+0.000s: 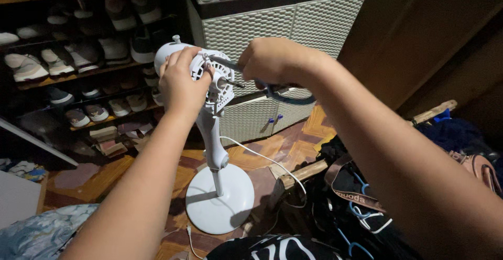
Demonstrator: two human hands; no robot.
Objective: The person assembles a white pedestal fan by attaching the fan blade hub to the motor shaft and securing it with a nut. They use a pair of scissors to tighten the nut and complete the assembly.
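We see a white wicker-pattern cabinet [283, 24] behind and a shoe rack [78, 55] at left. On the wooden floor [99, 179] stands a white pedestal fan [212, 134], blades and guard off, round base near the cabinet's foot. Our left hand [181, 82] clasps the motor housing [196, 68], apparently to steady it; our right hand [275, 61], fingers clenched, holds a dark tool [225, 63] against the motor front.

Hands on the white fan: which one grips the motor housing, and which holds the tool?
The left hand grips the motor housing of the white fan; the right hand holds a dark-handled tool whose tip meets the housing's front, near the shaft.
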